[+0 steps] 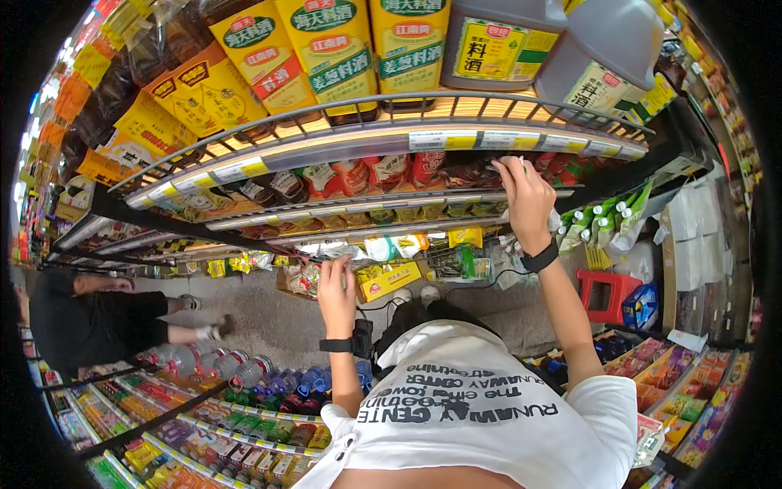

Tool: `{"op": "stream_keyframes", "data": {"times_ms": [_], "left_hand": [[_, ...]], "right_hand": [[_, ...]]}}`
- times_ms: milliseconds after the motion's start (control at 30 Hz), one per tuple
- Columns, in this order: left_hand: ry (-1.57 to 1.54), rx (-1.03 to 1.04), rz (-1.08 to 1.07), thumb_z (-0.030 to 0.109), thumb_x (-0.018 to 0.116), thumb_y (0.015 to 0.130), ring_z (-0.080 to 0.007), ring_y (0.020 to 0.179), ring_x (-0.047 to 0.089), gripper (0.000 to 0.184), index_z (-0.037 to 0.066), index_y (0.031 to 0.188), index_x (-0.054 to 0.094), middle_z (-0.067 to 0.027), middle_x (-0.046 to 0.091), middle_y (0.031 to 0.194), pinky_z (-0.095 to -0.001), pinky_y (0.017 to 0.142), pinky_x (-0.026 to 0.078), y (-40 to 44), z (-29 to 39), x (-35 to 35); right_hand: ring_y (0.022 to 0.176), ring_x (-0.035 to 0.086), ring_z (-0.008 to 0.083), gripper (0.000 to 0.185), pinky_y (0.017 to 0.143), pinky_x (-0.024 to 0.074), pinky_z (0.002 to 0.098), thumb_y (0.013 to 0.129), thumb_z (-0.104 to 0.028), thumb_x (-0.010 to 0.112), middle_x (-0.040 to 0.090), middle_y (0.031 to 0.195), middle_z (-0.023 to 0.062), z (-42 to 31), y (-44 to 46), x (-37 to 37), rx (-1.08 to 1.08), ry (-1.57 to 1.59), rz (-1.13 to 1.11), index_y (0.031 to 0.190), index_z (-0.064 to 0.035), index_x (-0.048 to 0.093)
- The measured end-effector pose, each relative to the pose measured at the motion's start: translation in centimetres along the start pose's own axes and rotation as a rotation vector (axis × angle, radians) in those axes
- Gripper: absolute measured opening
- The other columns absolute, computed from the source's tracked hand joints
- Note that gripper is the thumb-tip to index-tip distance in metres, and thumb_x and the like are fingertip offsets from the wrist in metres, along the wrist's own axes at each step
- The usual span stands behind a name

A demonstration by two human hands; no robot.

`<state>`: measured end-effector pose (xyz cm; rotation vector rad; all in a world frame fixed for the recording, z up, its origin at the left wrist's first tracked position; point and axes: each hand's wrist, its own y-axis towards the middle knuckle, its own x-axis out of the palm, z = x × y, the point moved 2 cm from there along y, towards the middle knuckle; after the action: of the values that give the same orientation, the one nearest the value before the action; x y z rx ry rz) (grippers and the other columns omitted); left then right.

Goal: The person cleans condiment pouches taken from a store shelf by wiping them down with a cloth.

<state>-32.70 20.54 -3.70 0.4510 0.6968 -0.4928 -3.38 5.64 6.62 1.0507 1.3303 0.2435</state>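
Observation:
My right hand [528, 194] is raised to the shelf below the wire rail, fingers pinched at the top of a dark pouch [472, 173]; what exactly the fingertips grip is too small to tell. Red-capped and red pouches [389, 171] stand in a row to its left. Lower and further left, my left hand [336, 287] hangs in front of the lower shelves, fingers partly bent and slightly blurred, near a yellow box [389, 281]. Whether it holds anything cannot be made out.
Large bottles [411, 53] fill the upper shelf behind a wire rail [456, 96]. Another person [98, 322] is at the left. A red stool [607, 295] and blue basket [640, 306] stand at the right. Cables lie on the floor [269, 314]; bottled goods line the shelves behind me.

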Motion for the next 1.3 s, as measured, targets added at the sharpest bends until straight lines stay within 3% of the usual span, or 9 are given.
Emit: {"op": "stream_keyframes", "data": {"times_ms": [233,500,667,700,867,1033,1133,1233,1300], "left_hand": [[-0.002,-0.071,0.045,0.003,0.056,0.086,-0.0319,0.087,0.059,0.017,0.003,0.103,0.059,-0.0157,0.059,0.098,-0.0382,0.072,0.047,-0.3,-0.7,-1.3],[-0.254,0.438,0.146,0.01,0.058,0.087,-0.0369,0.099,0.056,0.036,-0.002,0.119,0.048,-0.0208,0.059,0.104,-0.0413,0.085,0.045,9.0,10.4,5.1],[-0.018,0.094,-0.04,0.033,0.069,0.081,-0.0402,0.071,0.059,0.061,-0.014,0.111,0.046,-0.0272,0.059,0.073,-0.0462,0.059,0.047,13.5,12.4,9.5],[-0.037,0.294,0.241,0.03,0.071,0.078,-0.0409,0.066,0.058,0.056,-0.013,0.107,0.05,-0.0233,0.058,0.065,-0.0452,0.055,0.046,14.0,11.7,11.2],[-0.359,0.373,0.219,0.024,0.073,0.077,-0.0395,0.068,0.055,0.031,-0.003,0.081,0.058,-0.0196,0.057,0.075,-0.0433,0.061,0.044,15.0,11.7,12.1],[-0.524,0.322,0.38,-0.001,0.067,0.075,-0.0332,0.073,0.058,0.012,-0.004,0.084,0.059,-0.018,0.06,0.081,-0.0385,0.066,0.045,12.6,10.2,10.6],[-0.81,0.38,0.362,-0.011,0.063,0.075,-0.0305,0.088,0.063,0.018,-0.001,0.089,0.06,-0.0163,0.063,0.089,-0.0406,0.077,0.051,10.1,9.4,9.9],[-0.851,0.649,0.442,-0.013,0.064,0.075,-0.0327,0.095,0.064,0.023,0.001,0.092,0.058,-0.0163,0.062,0.094,-0.0466,0.088,0.052,8.8,10.1,7.8],[-0.831,0.658,0.43,-0.014,0.065,0.073,-0.0334,0.097,0.064,0.024,0.001,0.092,0.057,-0.0148,0.062,0.091,-0.0449,0.086,0.052,8.2,11.1,6.1]], "right_hand": [[0.058,0.056,0.0319,0.022,0.049,0.044,0.0384,0.085,-0.019,0.064,0.056,0.066,0.0151,1.0,-0.2,4.7,-0.05,0.05,-0.145,0.093,-0.0019,0.054],[0.062,0.06,0.0331,0.032,0.05,0.0471,0.04,0.089,-0.031,0.059,0.062,0.07,0.018,2.6,0.2,9.3,0.074,0.061,-0.17,0.078,-0.0013,0.062],[0.057,0.059,0.035,0.038,0.047,0.0457,0.0392,0.086,-0.039,0.061,0.06,0.065,0.0178,1.8,0.5,7.2,0.137,0.116,-0.279,0.088,-0.0012,0.063],[0.057,0.059,0.035,0.038,0.047,0.0457,0.0392,0.086,-0.039,0.061,0.06,0.065,0.0178,1.8,0.5,6.9,0.136,0.115,-0.276,0.088,-0.0012,0.063],[0.061,0.054,0.0396,0.019,0.051,0.0411,0.0432,0.086,-0.024,0.06,0.057,0.066,0.02,5.1,-1.9,8.9,0.248,0.194,-0.344,0.087,-0.0056,0.067],[0.061,0.054,0.0419,0.02,0.05,0.0401,0.0456,0.086,-0.022,0.059,0.054,0.061,0.0219,5.4,-1.9,9.0,0.34,0.086,-0.301,0.082,-0.0042,0.067],[0.045,0.05,0.0378,0.027,0.043,0.0389,0.0439,0.076,-0.012,0.058,0.045,0.048,0.0226,3.9,-1.0,7.5,0.224,0.217,-0.001,0.054,0.0026,0.053],[0.042,0.047,0.0372,0.027,0.041,0.0373,0.0428,0.075,-0.012,0.058,0.041,0.043,0.0206,5.5,-2.2,9.4,0.255,0.209,-0.18,0.054,0.0023,0.052],[0.047,0.055,0.0294,0.022,0.044,0.0409,0.0375,0.089,-0.019,0.057,0.056,0.052,0.0122,5.4,-2.3,9.7,0.214,0.126,-0.268,0.079,-0.0021,0.067]]}}
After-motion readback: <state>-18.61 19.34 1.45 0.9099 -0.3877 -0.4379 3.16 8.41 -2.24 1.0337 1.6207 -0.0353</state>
